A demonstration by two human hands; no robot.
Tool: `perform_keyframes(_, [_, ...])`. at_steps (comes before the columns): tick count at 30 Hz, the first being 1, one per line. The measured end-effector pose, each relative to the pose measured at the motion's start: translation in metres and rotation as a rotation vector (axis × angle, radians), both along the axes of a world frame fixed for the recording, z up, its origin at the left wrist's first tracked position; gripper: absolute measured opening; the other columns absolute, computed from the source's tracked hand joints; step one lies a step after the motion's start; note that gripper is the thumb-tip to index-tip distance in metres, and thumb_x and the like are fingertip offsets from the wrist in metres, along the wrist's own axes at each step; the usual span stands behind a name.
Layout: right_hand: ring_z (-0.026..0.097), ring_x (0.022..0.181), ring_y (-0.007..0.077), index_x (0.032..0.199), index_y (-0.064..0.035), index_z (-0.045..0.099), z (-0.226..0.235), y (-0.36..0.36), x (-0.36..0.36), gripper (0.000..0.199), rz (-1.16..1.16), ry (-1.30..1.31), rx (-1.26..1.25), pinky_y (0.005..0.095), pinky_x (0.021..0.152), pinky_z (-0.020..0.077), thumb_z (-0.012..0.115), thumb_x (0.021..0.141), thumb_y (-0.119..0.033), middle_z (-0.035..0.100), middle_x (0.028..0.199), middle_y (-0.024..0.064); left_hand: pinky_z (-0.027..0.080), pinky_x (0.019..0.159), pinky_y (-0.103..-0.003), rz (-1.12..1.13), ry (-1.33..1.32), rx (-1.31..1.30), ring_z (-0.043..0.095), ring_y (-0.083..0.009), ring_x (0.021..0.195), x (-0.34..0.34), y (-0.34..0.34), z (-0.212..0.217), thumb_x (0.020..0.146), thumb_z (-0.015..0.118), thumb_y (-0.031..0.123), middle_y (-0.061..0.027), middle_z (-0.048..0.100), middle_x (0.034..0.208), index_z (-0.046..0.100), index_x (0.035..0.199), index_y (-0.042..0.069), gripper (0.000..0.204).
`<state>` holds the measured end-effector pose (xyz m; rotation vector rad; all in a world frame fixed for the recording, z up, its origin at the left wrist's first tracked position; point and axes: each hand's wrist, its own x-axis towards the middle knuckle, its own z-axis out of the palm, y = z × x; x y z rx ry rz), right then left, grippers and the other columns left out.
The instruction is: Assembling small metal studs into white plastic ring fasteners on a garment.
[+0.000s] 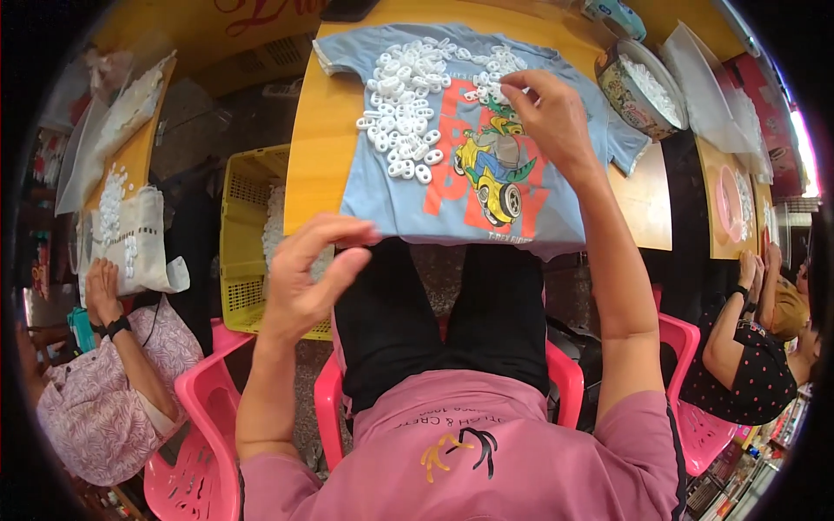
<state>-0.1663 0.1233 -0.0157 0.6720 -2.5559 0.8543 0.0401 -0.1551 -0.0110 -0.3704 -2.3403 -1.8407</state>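
Note:
A light blue T-shirt (391, 208) with a cartoon dinosaur print lies spread on the table in front of me. Many small white oval plastic pieces with two holes (404, 117) are heaped on its upper left and run across toward the neck. At the right end of that heap, my right hand (552, 113) has its fingertips pinched together among the pieces. Whatever is between them, if anything, is too small to make out. My left hand (308, 273) hovers over my lap beside the shirt's lower left edge, thumb and fingers apart, holding nothing.
A round patterned tin (608, 82) with white pieces inside stands at the table's right. Left of my legs is a yellow plastic crate (248, 191) holding white pieces. Other people sit at tables (161, 113) on both sides. Pink chairs (195, 425) stand close by.

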Motion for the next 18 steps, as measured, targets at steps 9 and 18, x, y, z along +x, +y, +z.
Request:
perform_keyframes(9, [0.064,0.083,0.03,0.093,-0.0084,0.072,0.01,-0.022,-0.022,0.015,0.158,0.07,0.187,0.0388,0.074,0.0494,0.068,0.084,-0.02,0.066,0.091,0.0101,0.05,0.071,-0.026,-0.207,-0.088,0.243,0.064,-0.0137,0.078,-0.082,0.111,-0.009,0.091,0.063,0.006,-0.0083,0.067,0.088,0.066,0.102,-0.002,0.014])
perform_keyframes(18, [0.062,0.09,0.0299,0.102,-0.0124,0.07,-0.002,-0.044,-0.033,0.023,0.23,0.101,0.239,0.041,0.076,0.0501,0.068,0.084,-0.027,0.065,0.094,0.0079,0.052,0.07,-0.023,-0.118,-0.21,0.457,0.063,-0.0084,0.081,-0.094,0.117,-0.026,0.096,0.058,0.009,-0.0058,0.068,0.087,0.065,0.104,-0.003,0.016])
